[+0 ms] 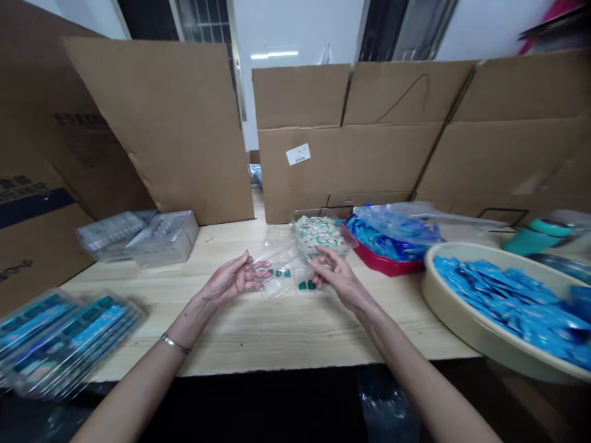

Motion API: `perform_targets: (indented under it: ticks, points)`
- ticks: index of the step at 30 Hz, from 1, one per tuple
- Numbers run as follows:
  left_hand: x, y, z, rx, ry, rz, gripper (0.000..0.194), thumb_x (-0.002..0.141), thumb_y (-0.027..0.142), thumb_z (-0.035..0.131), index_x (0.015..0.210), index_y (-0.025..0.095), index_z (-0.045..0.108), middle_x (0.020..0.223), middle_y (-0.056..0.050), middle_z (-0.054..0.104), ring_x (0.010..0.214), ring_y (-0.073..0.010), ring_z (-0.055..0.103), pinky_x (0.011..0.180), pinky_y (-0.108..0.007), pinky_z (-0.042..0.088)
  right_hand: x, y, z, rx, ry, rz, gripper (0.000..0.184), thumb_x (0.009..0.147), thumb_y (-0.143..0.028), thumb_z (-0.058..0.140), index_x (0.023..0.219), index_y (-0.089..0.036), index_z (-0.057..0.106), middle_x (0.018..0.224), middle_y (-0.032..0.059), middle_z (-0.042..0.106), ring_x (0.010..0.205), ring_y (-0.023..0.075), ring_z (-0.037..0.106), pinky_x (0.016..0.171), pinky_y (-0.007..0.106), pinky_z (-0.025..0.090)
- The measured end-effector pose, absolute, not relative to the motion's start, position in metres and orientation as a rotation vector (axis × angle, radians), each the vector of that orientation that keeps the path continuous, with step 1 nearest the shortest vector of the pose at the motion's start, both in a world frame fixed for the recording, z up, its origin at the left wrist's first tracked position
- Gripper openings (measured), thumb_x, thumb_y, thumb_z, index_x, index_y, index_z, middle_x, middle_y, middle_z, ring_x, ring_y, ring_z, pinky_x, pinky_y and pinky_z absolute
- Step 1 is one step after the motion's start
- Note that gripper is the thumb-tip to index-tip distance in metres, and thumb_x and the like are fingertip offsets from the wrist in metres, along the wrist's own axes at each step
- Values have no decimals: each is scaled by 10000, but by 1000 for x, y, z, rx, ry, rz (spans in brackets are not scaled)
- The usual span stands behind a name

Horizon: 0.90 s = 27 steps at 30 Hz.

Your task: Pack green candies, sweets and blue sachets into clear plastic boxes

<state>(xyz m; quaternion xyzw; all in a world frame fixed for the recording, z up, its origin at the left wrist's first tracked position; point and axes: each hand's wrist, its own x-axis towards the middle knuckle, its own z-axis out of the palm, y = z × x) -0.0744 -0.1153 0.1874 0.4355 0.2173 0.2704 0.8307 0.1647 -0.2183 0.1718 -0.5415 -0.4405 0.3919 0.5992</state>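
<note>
A clear plastic blister tray (pixel 279 267) lies across the gap between my hands on the pale wooden table (pixel 258 326). My left hand (pixel 233 278) holds its left edge with the fingertips, palm turned up. My right hand (pixel 335 277) grips its right end. Small teal pieces (pixel 307 285) lie on the table under and beside the tray. Right behind my right hand stands a clear box (pixel 321 237) full of small white and teal pieces.
A round beige basin (pixel 462 307) of blue sachets sits at the right, and a red tray (pixel 383 263) holds more under a plastic bag. Stacked blister packs (pixel 69 341) lie at the front left, grey trays (pixel 138 239) behind them. A teal bottle (pixel 535 237) stands far right. Cardboard sheets (pixel 346 147) line the table's back.
</note>
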Motion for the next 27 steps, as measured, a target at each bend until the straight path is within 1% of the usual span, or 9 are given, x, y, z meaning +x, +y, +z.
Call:
perform_targets:
  ticks: [2,5,8,11,15,18,22,24,27]
  points:
    - [-63,-123,179,891,453,594,269,884,369,513,962,120,579,1143,-173,641,997,-284,646,878,-485,498,166,-225,158,-1229,-953,923,679,699,-442,687,1260,-152,438,741,-10,614,506,95,569,481,219,457]
    - [-48,-131,163,912,485,617,243,821,267,624,1026,144,585,1136,-135,648,991,-281,647,868,-487,511,172,-234,142,-1241,-958,967,565,713,-465,671,1140,-134,507,582,-51,576,463,97,550,472,213,449]
    - [-34,-134,153,834,541,668,236,807,310,642,954,130,601,1068,-132,673,1002,-267,643,889,-433,513,182,-240,140,-1242,-934,982,480,712,-471,679,1032,-141,542,572,-42,592,475,104,566,481,219,472]
    - [-22,-136,150,756,475,688,320,841,404,580,1019,139,585,1208,-157,614,1133,-265,575,957,-413,475,188,-241,147,-1223,-805,943,422,698,-459,703,937,-153,539,599,-21,621,511,103,593,541,222,503]
    - [-16,-132,150,857,523,733,331,784,168,660,1095,171,543,1206,-133,623,1041,-252,635,911,-409,513,194,-236,152,-1310,-868,962,421,718,-505,665,921,-159,539,602,-13,617,497,117,593,512,235,495]
    - [-18,-115,146,865,632,753,251,775,143,665,997,149,548,1032,-121,693,887,-244,691,789,-374,570,214,-221,158,-1531,-1103,690,386,770,-504,600,943,-159,577,672,11,629,509,127,580,485,243,471]
    - [-22,-97,139,821,671,728,258,786,119,648,1023,150,551,1011,-116,702,878,-232,695,739,-314,578,262,-178,176,-1725,-1446,-6,158,814,-293,574,840,-162,657,857,67,671,734,153,603,690,267,470]
    - [-23,-95,136,786,642,693,297,791,111,641,1070,145,548,1077,-138,685,967,-249,669,787,-321,568,283,-151,184,-1841,-1665,-123,109,789,-185,581,782,-149,684,845,76,683,797,170,599,746,266,444]
    - [-26,-97,130,753,616,650,316,801,124,638,1105,126,551,1132,-161,664,1061,-260,624,848,-327,548,301,-117,189,-2039,-1936,-50,110,737,-116,608,763,-136,713,822,76,695,796,178,605,721,244,424]
